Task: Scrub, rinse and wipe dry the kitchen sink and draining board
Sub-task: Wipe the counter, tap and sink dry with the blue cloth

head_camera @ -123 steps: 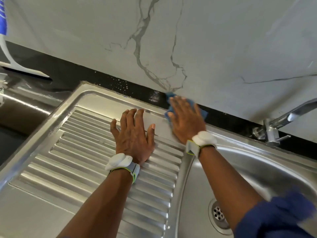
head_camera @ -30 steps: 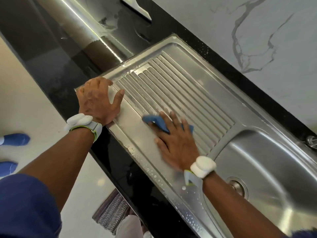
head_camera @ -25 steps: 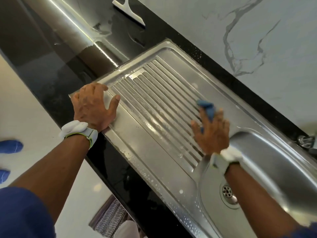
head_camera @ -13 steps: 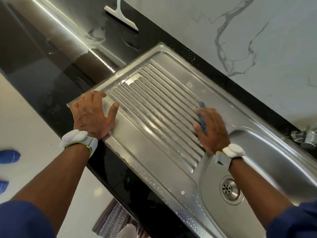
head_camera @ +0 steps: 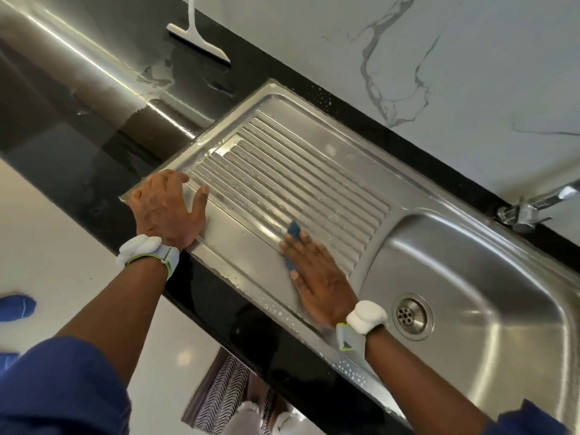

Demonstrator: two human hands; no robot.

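The ribbed steel draining board [head_camera: 301, 171] runs across the middle, wet with droplets, and joins the sink bowl [head_camera: 489, 265] on the right, whose drain [head_camera: 411, 315] shows near my right wrist. My right hand [head_camera: 317, 277] lies flat with straight fingers, pressing a blue sponge [head_camera: 293, 230] onto the near ribs; only the sponge's tip and an edge show. My left hand [head_camera: 169, 208] rests palm down on the board's near left corner, fingers spread, holding nothing.
A white squeegee [head_camera: 197, 42] lies on the wet black countertop [head_camera: 94, 120] behind the board's left end. The tap [head_camera: 530, 208] stands at the back right against the marble wall [head_camera: 439, 58]. A striped floor mat [head_camera: 219, 397] lies below the counter edge.
My right hand has slid the sponge from the far ribs by the bowl back toward the near edge of the board. The left hand has stayed on its corner.
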